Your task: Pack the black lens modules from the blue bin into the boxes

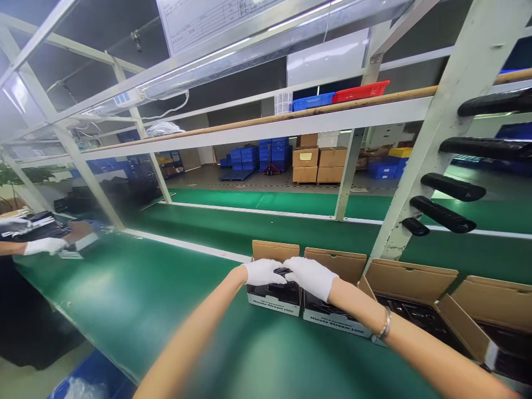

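Note:
My left hand [266,272] and my right hand [311,277], both in white gloves, meet over an open carton [273,305] printed "Minute Stream 1000". Between their fingertips is a small black piece [282,271] with light lines, its kind too small to make out. Both hands are closed on it. Dark contents lie in that carton, partly covered by my gloves. Right beside it stands a second open carton [336,323] with the same print, half hidden under my right hand and forearm.
More open cartons [411,271] with black parts continue to the right on the green bench [166,288]. A white post [432,127] with black bars rises behind them. At far left, a co-worker's gloved hand [45,246] is near another box. A blue bin [95,377] sits below the bench edge.

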Demonstrator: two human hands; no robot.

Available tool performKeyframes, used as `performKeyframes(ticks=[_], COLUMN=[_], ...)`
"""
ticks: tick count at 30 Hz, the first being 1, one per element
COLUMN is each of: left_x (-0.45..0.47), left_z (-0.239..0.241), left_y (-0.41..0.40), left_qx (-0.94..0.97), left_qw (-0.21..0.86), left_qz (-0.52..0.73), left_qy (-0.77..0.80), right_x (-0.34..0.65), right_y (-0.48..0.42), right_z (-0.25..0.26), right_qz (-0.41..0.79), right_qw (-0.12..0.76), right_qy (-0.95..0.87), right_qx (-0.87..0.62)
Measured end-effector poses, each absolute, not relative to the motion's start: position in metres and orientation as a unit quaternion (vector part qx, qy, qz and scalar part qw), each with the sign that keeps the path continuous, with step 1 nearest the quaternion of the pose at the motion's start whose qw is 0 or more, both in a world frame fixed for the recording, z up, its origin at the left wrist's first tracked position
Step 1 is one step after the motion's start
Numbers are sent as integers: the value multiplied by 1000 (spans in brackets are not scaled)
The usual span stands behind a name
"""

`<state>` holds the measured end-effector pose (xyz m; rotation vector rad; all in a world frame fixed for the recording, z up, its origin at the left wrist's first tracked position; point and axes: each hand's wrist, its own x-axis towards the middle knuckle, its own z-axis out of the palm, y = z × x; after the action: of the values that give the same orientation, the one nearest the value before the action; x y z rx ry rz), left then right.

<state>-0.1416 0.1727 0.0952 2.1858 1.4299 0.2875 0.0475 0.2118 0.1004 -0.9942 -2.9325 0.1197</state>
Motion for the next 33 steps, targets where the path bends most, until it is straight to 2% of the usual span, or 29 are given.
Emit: performKeyframes(ticks=[7, 13, 19, 24, 28, 33], left_x=[-157, -155, -151, -150, -148, -182], left_z=[98, 54, 20, 10, 15, 15], left_y=[199, 191, 182, 191, 184, 161], left_qx=[824, 839, 843, 836, 825, 649], left_qw=[227, 196, 78, 59, 33, -80], left_qz=[73, -20, -80, -107, -53, 149], left_qy=[514, 507, 527, 535, 561, 741], right_x=[40, 4, -15, -2, 0, -5], right_y=[216, 204, 196, 193, 183, 180], right_z=[104, 73, 58, 71, 53, 27], right_qz=[-16, -46, -15, 56, 93, 86], right_qw=[-17, -132, -169, -154, -137, -114], right_qy=[-931, -928, -918, -927, -921, -922], right_qx=[-364, -347, -359, -337, -351, -359])
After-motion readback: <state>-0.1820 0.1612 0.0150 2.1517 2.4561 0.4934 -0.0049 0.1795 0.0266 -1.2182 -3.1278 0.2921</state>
